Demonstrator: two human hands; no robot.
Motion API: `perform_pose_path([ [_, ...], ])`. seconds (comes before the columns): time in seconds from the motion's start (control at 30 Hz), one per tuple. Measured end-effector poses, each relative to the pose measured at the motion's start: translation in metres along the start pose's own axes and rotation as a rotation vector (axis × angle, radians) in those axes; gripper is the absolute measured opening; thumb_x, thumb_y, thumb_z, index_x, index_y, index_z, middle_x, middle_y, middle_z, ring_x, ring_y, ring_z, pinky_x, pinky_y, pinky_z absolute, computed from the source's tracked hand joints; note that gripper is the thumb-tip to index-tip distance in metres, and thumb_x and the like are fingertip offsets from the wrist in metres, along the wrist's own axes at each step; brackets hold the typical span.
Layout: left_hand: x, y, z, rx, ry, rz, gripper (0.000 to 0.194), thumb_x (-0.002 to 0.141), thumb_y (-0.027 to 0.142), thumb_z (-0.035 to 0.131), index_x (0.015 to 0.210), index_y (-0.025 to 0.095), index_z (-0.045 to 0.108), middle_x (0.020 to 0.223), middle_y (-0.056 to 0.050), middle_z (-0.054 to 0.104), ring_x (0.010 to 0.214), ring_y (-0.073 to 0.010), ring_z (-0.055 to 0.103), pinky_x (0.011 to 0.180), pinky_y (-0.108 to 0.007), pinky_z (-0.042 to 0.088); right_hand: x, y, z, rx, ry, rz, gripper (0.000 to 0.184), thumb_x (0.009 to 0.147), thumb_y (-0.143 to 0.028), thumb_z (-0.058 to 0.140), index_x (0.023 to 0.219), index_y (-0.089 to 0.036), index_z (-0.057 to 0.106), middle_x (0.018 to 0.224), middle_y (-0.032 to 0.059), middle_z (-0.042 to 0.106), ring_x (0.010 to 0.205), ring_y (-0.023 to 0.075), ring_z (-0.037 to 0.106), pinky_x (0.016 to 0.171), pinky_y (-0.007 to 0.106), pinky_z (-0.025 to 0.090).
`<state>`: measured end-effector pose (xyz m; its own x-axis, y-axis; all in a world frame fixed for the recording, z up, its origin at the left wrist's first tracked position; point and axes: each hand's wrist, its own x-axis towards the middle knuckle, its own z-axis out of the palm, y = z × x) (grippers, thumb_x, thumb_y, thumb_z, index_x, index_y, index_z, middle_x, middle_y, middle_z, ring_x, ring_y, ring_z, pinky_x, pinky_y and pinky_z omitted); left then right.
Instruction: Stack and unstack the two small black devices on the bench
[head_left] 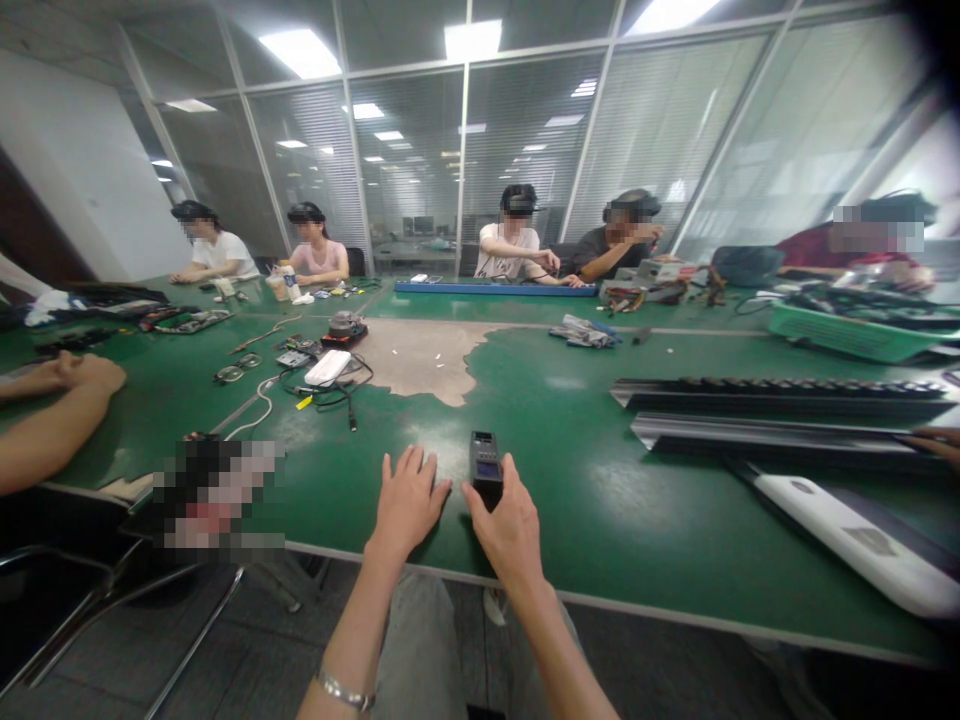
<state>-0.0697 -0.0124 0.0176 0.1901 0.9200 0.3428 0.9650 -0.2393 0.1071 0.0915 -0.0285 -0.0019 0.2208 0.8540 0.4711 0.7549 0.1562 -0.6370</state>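
My left hand [409, 497] lies palm down on the green table [570, 520], its fingers spread and nothing in it. Just to its right, my right hand [506, 520] has its thumb on the left of a small black handheld device [486, 462] and its fingers along the right side. The device stands or lies on the table with a small screen and some buttons on the face toward me; its lower end is partly hidden by the hand.
A white power bank-like box [328, 368] and cables lie left of a bare tan patch [420, 355]. Gloves [585, 331] lie farther back. Long dark metal strips [757, 436], a long white housing [847, 535] and a green basket [855, 335] occupy the right. Several people sit around the table.
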Motion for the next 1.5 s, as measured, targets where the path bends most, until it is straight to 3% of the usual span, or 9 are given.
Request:
perform_pose_path([
  [0.33, -0.002, 0.0, -0.002, -0.001, -0.003, -0.005, 0.047, 0.098, 0.047, 0.036, 0.135, 0.022, 0.052, 0.146, -0.013, 0.047, 0.138, -0.0293, 0.036, 0.114, -0.057, 0.023, 0.006, -0.013, -0.007, -0.103, -0.071, 0.093, 0.086, 0.084, -0.058, 0.056, 0.144, 0.002, 0.035, 0.131, 0.0267, 0.056, 0.117, 0.0349, 0.056, 0.096, 0.042, 0.044],
  [0.67, -0.003, -0.002, -0.002, -0.018, -0.007, -0.002, 0.048, 0.098, 0.048, 0.037, 0.135, 0.021, 0.052, 0.145, -0.013, 0.047, 0.137, -0.0292, 0.037, 0.114, -0.056, 0.024, 0.006, -0.017, -0.007, -0.179, -0.041, 0.083, 0.068, 0.088, -0.053, 0.053, 0.137, -0.006, 0.046, 0.113, 0.0187, 0.066, 0.106, 0.0306, 0.06, 0.088, 0.037, 0.044],
  [0.97, -0.004, -0.001, -0.008, -0.032, -0.011, -0.011, 0.047, 0.097, 0.048, 0.039, 0.133, 0.022, 0.052, 0.145, -0.012, 0.048, 0.137, -0.03, 0.037, 0.114, -0.057, 0.024, 0.011, -0.017, -0.007, -0.126, -0.035, 0.078, 0.065, 0.087, -0.056, 0.053, 0.133, -0.01, 0.051, 0.11, 0.0172, 0.067, 0.101, 0.0298, 0.062, 0.086, 0.037, 0.045],
  [1.3, -0.004, -0.001, -0.007, -0.04, -0.012, -0.01, 0.045, 0.097, 0.048, 0.039, 0.132, 0.023, 0.052, 0.145, -0.012, 0.047, 0.137, -0.0295, 0.036, 0.114, -0.057, 0.024, 0.039, -0.032, -0.039, 0.02, 0.105, 0.044, 0.066, 0.084, -0.06, 0.053, 0.133, -0.015, 0.053, 0.116, 0.0161, 0.066, 0.102, 0.0281, 0.063, 0.089, 0.038, 0.046],
  [1.5, -0.004, -0.002, -0.005, -0.038, -0.012, -0.005, 0.046, 0.098, 0.049, 0.038, 0.133, 0.023, 0.052, 0.145, -0.012, 0.047, 0.138, -0.0293, 0.036, 0.114, -0.057, 0.024, 0.042, -0.007, -0.053, -0.005, 0.167, 0.05, 0.068, 0.084, -0.06, 0.052, 0.134, -0.014, 0.052, 0.119, 0.0166, 0.065, 0.103, 0.0287, 0.063, 0.09, 0.04, 0.046],
])
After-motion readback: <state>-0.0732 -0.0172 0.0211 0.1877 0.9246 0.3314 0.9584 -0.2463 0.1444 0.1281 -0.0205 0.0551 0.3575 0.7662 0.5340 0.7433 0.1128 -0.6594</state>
